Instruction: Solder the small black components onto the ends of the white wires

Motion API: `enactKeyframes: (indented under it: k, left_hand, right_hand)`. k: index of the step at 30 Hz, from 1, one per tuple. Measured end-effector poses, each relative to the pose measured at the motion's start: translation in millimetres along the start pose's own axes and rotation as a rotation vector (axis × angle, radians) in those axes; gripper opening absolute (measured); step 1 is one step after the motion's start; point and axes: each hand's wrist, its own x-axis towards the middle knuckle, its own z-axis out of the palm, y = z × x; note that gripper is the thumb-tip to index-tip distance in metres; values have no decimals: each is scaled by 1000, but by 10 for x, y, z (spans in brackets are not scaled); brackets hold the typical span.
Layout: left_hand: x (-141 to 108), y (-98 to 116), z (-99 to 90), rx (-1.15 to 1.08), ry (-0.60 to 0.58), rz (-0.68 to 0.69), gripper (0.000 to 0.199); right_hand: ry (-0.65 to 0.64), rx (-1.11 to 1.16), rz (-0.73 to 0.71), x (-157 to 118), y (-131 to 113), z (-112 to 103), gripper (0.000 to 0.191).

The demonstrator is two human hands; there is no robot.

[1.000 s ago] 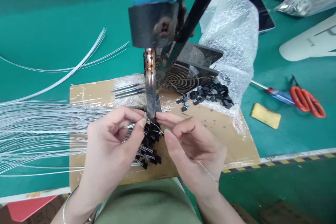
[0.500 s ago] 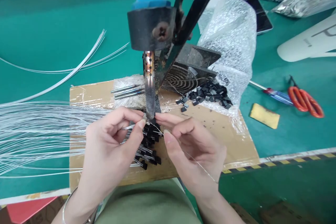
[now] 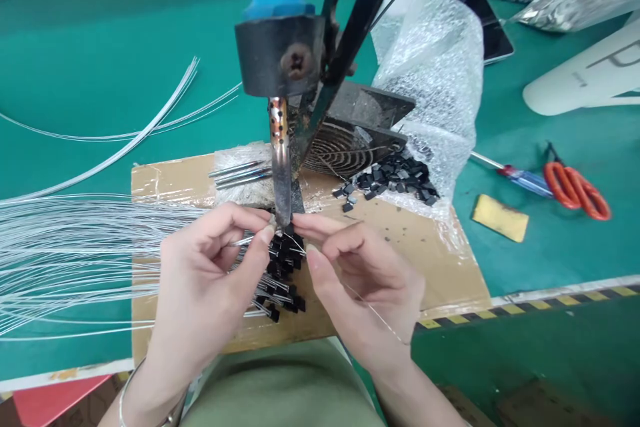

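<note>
The blue-handled soldering iron (image 3: 281,167) hangs tip down from a black stand, its tip between my fingertips. My left hand (image 3: 215,267) pinches a white wire's end, with a small metallic piece, just left of the tip. Thin solder wire (image 3: 373,310) runs across my right hand (image 3: 367,280), whose thumb and fingers close on it; its end reaches toward the tip. Under my hands lie black connectors (image 3: 287,257) on the ends of many white wires (image 3: 75,233) that stretch off to the left. My fingers partly hide the joint at the tip.
Behind the iron stands a black fan (image 3: 345,147), beside loose black pieces (image 3: 400,177) on bubble wrap (image 3: 430,67). Cardboard (image 3: 440,260) lies beneath. Rightward are a yellow sponge (image 3: 500,217), a screwdriver (image 3: 527,180), orange-handled scissors (image 3: 575,190) and a white cup (image 3: 575,83).
The whole view has shifted slightly, so the iron and bench items appear a little further left. Both hands keep nearly the same pose at the tip.
</note>
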Motion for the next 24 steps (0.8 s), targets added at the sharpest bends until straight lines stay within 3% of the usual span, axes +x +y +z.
enactKeyframes:
  k: [24]
  left_hand:
    - [-7,19,2,-5,-2,-3,9]
  right_hand:
    - [12,-31,-7,-6,-5,-1,23]
